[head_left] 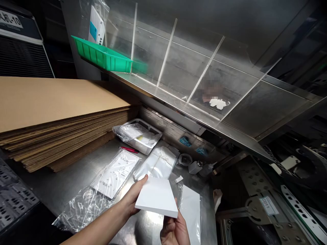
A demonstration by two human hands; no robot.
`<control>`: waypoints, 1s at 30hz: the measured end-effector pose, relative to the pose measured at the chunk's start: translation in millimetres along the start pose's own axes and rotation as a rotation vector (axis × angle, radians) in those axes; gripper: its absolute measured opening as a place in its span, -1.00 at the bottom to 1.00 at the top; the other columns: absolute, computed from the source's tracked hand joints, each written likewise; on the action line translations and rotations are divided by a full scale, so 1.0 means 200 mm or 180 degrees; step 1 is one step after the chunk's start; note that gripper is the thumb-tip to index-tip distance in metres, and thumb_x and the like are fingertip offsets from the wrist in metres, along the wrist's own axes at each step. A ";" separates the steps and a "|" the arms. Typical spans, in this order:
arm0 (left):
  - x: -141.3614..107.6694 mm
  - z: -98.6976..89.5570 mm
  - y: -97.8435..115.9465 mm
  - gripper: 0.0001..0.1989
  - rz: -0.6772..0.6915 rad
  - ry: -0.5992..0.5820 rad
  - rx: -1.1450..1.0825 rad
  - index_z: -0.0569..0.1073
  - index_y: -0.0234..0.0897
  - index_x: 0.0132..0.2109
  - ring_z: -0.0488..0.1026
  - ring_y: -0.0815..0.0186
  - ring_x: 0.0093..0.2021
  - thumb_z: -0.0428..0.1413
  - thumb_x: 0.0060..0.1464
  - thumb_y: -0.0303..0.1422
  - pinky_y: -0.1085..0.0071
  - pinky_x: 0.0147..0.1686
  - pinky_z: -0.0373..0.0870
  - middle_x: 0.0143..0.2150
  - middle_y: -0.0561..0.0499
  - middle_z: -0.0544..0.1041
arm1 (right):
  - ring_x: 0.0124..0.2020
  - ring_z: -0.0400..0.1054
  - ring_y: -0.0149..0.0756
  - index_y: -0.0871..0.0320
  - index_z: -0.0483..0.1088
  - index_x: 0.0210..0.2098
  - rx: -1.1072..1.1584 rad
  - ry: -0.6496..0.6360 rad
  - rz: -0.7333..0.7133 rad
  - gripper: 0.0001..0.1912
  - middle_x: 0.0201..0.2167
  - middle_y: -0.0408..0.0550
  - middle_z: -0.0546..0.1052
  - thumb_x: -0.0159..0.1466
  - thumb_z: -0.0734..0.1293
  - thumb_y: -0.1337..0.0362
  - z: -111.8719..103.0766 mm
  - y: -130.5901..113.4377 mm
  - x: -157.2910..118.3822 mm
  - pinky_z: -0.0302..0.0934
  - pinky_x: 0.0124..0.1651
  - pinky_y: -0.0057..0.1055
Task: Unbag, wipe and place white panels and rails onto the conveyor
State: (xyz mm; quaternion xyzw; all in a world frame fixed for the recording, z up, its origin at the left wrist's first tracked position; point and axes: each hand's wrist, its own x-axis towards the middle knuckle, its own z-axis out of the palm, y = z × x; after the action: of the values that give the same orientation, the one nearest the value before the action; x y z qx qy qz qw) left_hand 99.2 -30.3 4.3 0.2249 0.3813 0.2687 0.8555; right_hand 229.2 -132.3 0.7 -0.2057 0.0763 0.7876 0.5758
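- My left hand grips the left edge of a white board, thumb on top.
- My right hand holds the board's lower edge from beneath.
- The board is in the air above the steel worktop, near its front edge.
- A plastic bag holding a white sheet lies just left of my hands.
- A string-tied bag lies just behind the board.
- Stacked cardboard sheets fill the worktop's back left corner.

The card is plain white. The tray is bright green with ribbed sides, the cardboard stack is tan with striped brown edges, the pen is red, and the mat is grey with rows of black spots.
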 end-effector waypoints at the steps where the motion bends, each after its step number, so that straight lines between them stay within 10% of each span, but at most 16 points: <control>1: 0.01 -0.01 -0.01 -0.54 -0.0009 0.0040 0.0067 0.39 -0.46 -0.23 0.50 0.17 -0.48 -0.02 0.08 -0.05 0.30 -0.38 0.41 -0.52 -0.12 0.53 | -0.68 0.39 -0.63 0.12 0.43 -0.20 -0.0105 0.0059 -0.0060 -0.69 -0.48 -0.26 0.59 0.09 0.41 0.13 0.01 0.01 0.00 0.21 -0.65 -0.83; 9: -0.08 -0.07 -0.02 -0.55 0.0215 0.0132 0.0887 0.39 -0.33 -0.10 0.47 0.33 -0.42 0.12 -0.02 -0.06 0.50 -0.44 0.29 -0.37 -0.01 0.56 | -0.65 0.39 -0.38 0.14 0.27 -0.08 -0.1825 0.0231 -0.1273 -0.54 -0.54 -0.14 0.50 0.09 0.41 0.11 0.08 0.11 0.00 0.29 -0.70 -0.54; 15: -0.19 -0.01 0.00 -0.50 0.0405 -0.0352 0.1238 0.36 -0.28 0.01 0.46 0.21 -0.24 -0.04 0.09 -0.02 0.34 -0.23 0.33 -0.27 -0.02 0.54 | -0.69 0.33 -0.42 0.13 0.25 -0.16 -0.2263 0.0232 -0.1500 -0.58 -0.64 -0.29 0.35 0.09 0.41 0.09 0.09 0.16 0.00 0.29 -0.68 -0.52; 30: -0.16 -0.04 -0.02 -0.28 0.0197 -0.0215 0.1248 0.20 -0.18 0.21 0.49 0.11 -0.21 -0.01 -0.02 0.09 0.26 -0.22 0.40 -0.04 -0.12 0.51 | -0.80 0.24 -0.45 0.15 0.28 -0.23 -0.2456 0.0225 -0.1606 -0.53 -0.66 -0.26 0.37 0.01 0.42 -0.01 0.06 0.18 0.07 0.22 -0.75 -0.50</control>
State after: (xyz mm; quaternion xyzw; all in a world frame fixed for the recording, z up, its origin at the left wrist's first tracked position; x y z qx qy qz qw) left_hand 75.8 -50.8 13.5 0.4076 0.3904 0.2078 0.7989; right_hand 189.7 -127.8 0.9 -0.4438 -0.2553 0.5862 0.6279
